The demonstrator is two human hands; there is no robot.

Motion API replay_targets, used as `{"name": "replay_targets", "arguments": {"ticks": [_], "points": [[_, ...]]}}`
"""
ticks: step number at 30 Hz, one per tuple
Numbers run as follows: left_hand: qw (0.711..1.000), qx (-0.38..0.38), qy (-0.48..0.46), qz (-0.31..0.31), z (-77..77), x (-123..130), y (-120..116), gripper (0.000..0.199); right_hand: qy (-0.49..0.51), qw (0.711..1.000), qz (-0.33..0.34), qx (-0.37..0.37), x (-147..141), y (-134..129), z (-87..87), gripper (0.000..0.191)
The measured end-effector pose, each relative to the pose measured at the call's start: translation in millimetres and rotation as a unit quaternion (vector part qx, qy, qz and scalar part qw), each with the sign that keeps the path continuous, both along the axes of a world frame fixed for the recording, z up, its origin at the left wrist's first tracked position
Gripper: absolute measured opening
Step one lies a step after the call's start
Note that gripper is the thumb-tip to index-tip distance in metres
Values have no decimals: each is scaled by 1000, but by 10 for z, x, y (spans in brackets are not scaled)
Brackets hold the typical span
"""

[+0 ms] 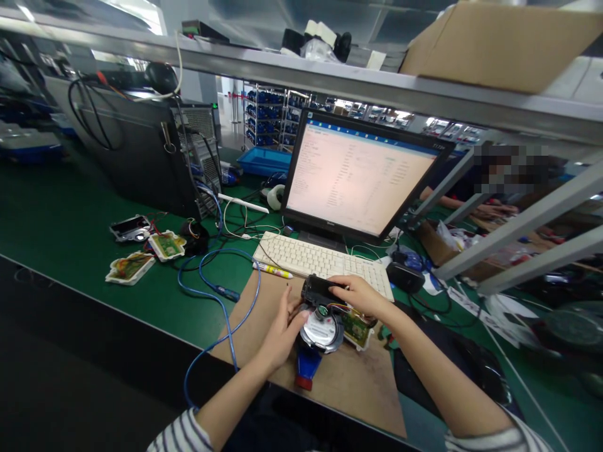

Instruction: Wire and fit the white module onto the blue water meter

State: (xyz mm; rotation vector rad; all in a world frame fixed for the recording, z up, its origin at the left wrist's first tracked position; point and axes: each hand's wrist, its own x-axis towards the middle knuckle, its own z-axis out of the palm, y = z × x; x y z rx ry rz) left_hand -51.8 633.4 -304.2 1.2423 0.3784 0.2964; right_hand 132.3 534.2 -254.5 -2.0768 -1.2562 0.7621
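Both hands grip 1 opened device [325, 323] (round, wires showing): left hand [282, 329] its side, right hand [360, 295] the black top, over cardboard [348, 376] on the desk [70, 232].

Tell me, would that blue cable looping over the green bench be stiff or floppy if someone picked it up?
Probably floppy: the blue cable lies in loose curves and droops over the bench edge. Likely light, being thin. Its plug end looks free, but the far end disappears among other wires by the computer tower, so it might snag.

Dim bench, glaring monitor [358, 179], wide-angle bending at edges.
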Motion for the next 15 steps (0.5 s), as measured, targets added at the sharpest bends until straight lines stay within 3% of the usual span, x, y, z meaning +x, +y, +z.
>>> {"name": "replay_targets", "arguments": {"ticks": [4,8,9,11,13,15], "points": [[999,40,24,8,107,67,84,108,-39,995,-51,83,28,-163,71,40],[982,185,32,-13,244,195,188,102,-78,945,-249,199,138,-771,298,42],[973,226,29,-18,274,226,204,101,-95,937,-285,180,143,-967,324,39],[956,292,24,-23,313,277,220,95,-128,942,-302,69,94,-1344,293,33],[943,331,26,-21,323,310,221,86,-158,944,-272,-94,-29,-1642,147,25],[937,348,32,-14,316,325,214,80,-192,916,-264,-233,-177,-1835,-77,19]]}}
